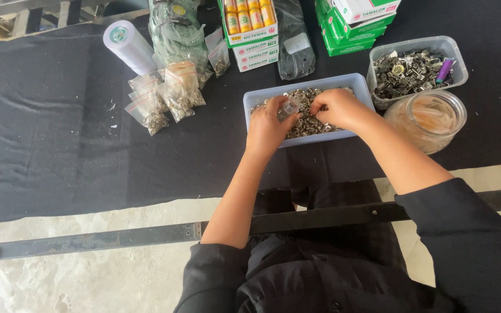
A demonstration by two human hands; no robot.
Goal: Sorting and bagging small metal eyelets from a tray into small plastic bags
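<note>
Both hands down in a pale blue tray (249,99) of small silvery metal pieces (305,119), set on black cloth (59,145) close to the body, likely so that wrists can rest at the tray's near wall. Left hand (267,124) curled, thumb and forefinger closed narrowly on a small clear bag (289,106), held with its mouth just above the heap, apparently so that pieces drop straight in. Right hand (336,108) hunched over the pile just beside that bag, fingertips tucked under and pressed together among the pieces; impossible to tell whether any piece is pinched between them. Beyond the right fingers, a clear tub (458,58) of darker metal hardware with a purple lighter (445,70) lying on top, and nearer, a round glass jar (430,119) of pale contents, both within reach. Well off to the far side of the left fingers, a cluster of about 6 filled, sealed little bags (163,95) grouped together, seemingly laid aside out of the working space, with a white roll (129,46) behind them. Straight ahead of both sets of fingertips, stacked cartons (253,43) of small orange bottles and 1 green and white stack of boxes (352,26).
</note>
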